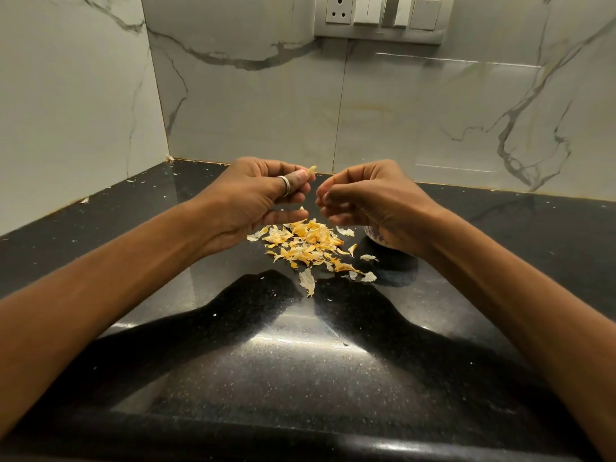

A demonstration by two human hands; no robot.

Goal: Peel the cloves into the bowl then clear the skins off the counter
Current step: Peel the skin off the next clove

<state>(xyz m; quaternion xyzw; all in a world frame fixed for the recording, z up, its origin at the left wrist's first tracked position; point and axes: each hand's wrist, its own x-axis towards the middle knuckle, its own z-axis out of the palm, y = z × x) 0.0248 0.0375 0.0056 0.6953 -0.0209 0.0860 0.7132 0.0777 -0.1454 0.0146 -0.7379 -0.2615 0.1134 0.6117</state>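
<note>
My left hand (263,195), with a ring on the thumb, pinches a small garlic clove (311,171) whose yellowish skin tip sticks up above the thumb. Just to its right, my right hand (370,198) has its fingers curled with the tips pinched together; whether they hold anything is hidden. Both hands hover over a pile of yellow and white garlic skins (308,243) on the black counter (300,361). A small bowl (375,235) sits under my right hand, with only a patterned edge showing.
Marble-look walls meet in a corner at the back left. A socket and switch panel (380,18) is mounted high on the back wall. Tiny skin flakes (85,200) lie along the left wall. The counter's front edge runs across the bottom.
</note>
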